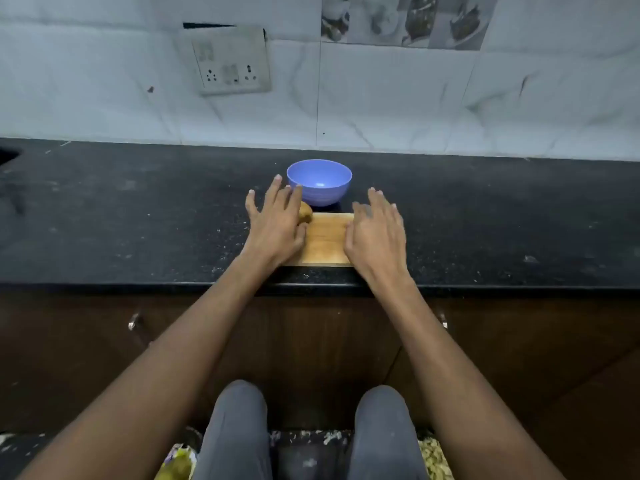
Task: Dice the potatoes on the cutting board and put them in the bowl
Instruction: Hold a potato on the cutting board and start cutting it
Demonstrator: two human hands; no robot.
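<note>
- Head view is showing me both hands spread over the board (323, 242), with the bowl (319, 181) sitting just behind its far edge.
- I am seeing my left hand (277, 225) lying flat with fingers straight and splayed, gripping nothing; its fingers are covering most of a potato (306, 213) at the board's far left corner.
- I am seeing my right hand (375, 239) likewise flat and open, holding nothing, hovering over or resting on the board's right edge; which of the two I cannot tell.
- I am judging the task as barely begun: the one potato in sight is looking whole, the bowl is showing only its bare blue inside, and no cut pieces are lying on the board.
- I am finding no knife anywhere in view; it could be hiding under a hand, so I am expecting to locate one before any cutting.
- What is remaining, by my reckoning: all the dicing, then the transfer to the bowl.
- I am noting that the board's near edge is lying close to the counter (138, 216) lip, leaving little margin toward me.
- I am reading plenty of dark counter lying open to the left and right, while the bowl is crowding the far side, nearly touching the potato.
</note>
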